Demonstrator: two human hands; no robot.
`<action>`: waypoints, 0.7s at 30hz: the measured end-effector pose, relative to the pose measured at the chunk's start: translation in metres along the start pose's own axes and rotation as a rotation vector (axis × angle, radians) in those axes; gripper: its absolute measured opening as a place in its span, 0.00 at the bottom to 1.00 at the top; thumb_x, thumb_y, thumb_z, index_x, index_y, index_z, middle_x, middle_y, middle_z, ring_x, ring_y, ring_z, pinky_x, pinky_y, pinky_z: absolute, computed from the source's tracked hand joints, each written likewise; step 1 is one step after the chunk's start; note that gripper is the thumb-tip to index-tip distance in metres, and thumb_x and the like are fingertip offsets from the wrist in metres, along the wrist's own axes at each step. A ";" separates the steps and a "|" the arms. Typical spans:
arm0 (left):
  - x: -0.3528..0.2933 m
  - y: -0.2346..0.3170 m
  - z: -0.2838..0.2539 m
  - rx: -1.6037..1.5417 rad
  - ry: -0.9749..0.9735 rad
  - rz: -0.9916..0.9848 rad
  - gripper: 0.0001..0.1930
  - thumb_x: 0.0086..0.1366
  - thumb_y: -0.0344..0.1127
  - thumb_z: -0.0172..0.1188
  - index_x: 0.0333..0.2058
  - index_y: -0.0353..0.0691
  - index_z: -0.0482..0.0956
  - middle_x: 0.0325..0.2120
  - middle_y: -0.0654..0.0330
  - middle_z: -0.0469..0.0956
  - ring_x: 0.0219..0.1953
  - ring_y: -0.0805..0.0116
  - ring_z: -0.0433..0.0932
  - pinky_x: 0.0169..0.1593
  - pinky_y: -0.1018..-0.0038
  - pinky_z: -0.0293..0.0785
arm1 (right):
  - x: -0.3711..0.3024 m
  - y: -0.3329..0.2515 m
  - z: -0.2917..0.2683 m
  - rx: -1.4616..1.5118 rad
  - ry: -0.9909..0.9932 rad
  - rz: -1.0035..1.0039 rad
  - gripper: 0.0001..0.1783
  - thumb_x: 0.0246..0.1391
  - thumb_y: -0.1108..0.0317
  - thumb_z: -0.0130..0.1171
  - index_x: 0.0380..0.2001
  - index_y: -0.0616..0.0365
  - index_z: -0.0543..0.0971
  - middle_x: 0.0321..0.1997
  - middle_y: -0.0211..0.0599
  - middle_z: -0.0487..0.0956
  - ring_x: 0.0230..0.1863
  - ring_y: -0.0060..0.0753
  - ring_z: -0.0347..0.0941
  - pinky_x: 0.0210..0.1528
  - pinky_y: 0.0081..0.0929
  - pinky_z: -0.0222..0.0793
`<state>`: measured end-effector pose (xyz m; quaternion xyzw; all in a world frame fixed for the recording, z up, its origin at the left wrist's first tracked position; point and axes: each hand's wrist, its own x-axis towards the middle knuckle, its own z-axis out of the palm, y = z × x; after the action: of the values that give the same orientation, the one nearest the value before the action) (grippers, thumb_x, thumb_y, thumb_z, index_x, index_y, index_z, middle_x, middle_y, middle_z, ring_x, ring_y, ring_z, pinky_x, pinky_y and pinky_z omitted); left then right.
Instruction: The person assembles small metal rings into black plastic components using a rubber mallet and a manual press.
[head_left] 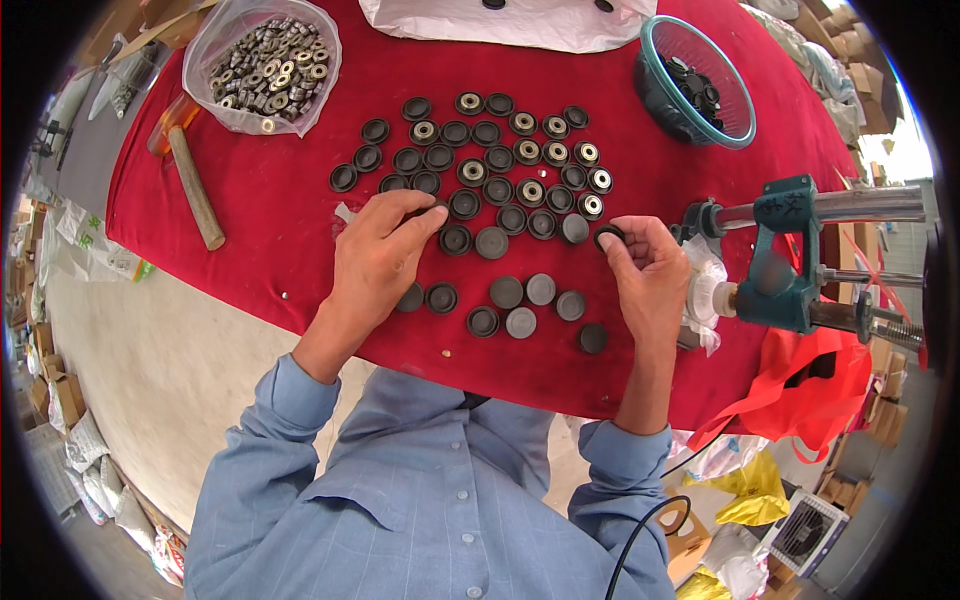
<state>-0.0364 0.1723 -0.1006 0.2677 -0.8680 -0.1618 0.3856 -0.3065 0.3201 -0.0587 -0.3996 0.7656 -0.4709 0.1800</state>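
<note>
Black round caps (pixel 455 240) lie spread over the red cloth, most with their hollow side up. Several, mainly toward the far and right part of the group, have a small metal bearing (pixel 530 192) seated in the middle. My left hand (pixel 375 250), at the near left of the group, is closed with thumb and fingers pinching a black cap, mostly hidden by the fingertips. Between the thumb and fingers of my right hand (pixel 650 265) is another black cap (pixel 608 236), lifted at the group's right edge. Nearer to me lie a few loose caps (pixel 507 292), several showing their flat side.
A clear bag (pixel 200 85) of metal bearings stands far left, beside a wooden handle (pixel 195 190). At the far right is a teal basket (pixel 655 105) with black parts. A green metal press (pixel 785 255) lies close to my right hand. White sheeting (pixel 520 25) covers the far edge.
</note>
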 end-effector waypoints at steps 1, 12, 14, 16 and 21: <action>-0.002 -0.001 0.001 -0.001 0.017 -0.006 0.16 0.59 0.19 0.72 0.46 0.41 0.89 0.44 0.56 0.86 0.45 0.55 0.86 0.43 0.64 0.85 | 0.002 0.000 0.000 0.007 0.013 -0.003 0.09 0.58 0.78 0.72 0.41 0.65 0.85 0.33 0.32 0.84 0.29 0.17 0.78 0.33 0.21 0.74; -0.001 -0.009 0.000 -0.084 -0.025 -0.025 0.17 0.58 0.20 0.76 0.45 0.44 0.89 0.43 0.57 0.85 0.46 0.54 0.84 0.43 0.62 0.82 | 0.022 0.001 0.009 -0.055 0.100 -0.032 0.09 0.58 0.77 0.72 0.42 0.63 0.85 0.36 0.34 0.87 0.33 0.22 0.83 0.35 0.24 0.77; -0.001 -0.009 -0.003 -0.085 -0.060 0.001 0.18 0.58 0.20 0.75 0.47 0.43 0.89 0.43 0.56 0.85 0.48 0.52 0.84 0.45 0.60 0.83 | 0.026 0.004 0.014 -0.103 0.101 -0.056 0.09 0.59 0.77 0.72 0.42 0.63 0.85 0.38 0.36 0.87 0.34 0.25 0.85 0.36 0.26 0.78; 0.000 -0.005 -0.007 -0.076 -0.085 0.014 0.18 0.59 0.21 0.74 0.48 0.41 0.88 0.44 0.55 0.85 0.50 0.51 0.84 0.47 0.60 0.84 | 0.027 0.010 0.018 -0.129 0.100 -0.203 0.09 0.59 0.78 0.71 0.43 0.62 0.85 0.43 0.41 0.88 0.38 0.36 0.87 0.39 0.32 0.82; -0.010 0.005 -0.015 -0.040 -0.159 0.022 0.19 0.60 0.21 0.72 0.51 0.36 0.87 0.48 0.52 0.84 0.56 0.47 0.83 0.54 0.58 0.84 | 0.027 0.020 0.024 -0.276 0.115 -0.359 0.09 0.59 0.79 0.68 0.43 0.62 0.85 0.46 0.43 0.87 0.42 0.48 0.87 0.44 0.36 0.84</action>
<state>-0.0218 0.1812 -0.0942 0.2366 -0.8954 -0.1958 0.3225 -0.3160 0.2897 -0.0851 -0.5229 0.7483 -0.4082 -0.0068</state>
